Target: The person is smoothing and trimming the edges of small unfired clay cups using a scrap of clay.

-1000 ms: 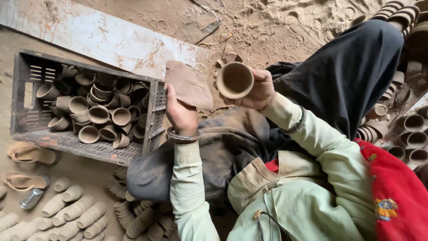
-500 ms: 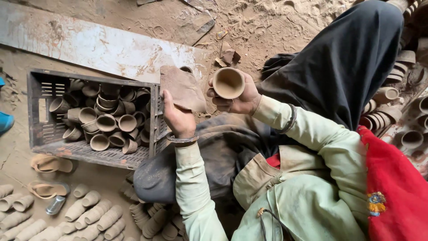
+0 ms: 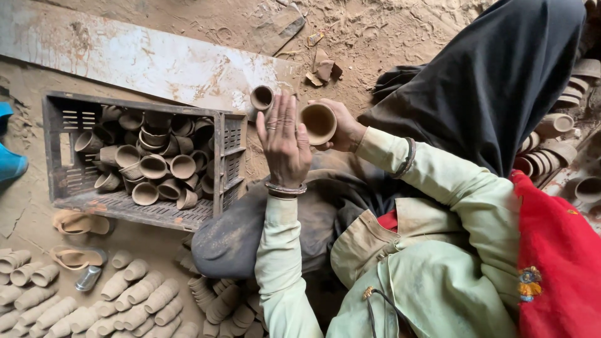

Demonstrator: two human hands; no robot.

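Two hands over dusty dirt floor (image 3: 188, 19): right hand (image 3: 341, 125) grips clay cup (image 3: 317, 122); left hand (image 3: 283, 139) open, flat.

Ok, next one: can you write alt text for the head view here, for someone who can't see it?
A seated person's right hand holds a small clay cup, while the left hand is raised flat beside it. To the left, a dark plastic crate full of similar cups sits on dusty ground, with rows of stacked cups in front of it.
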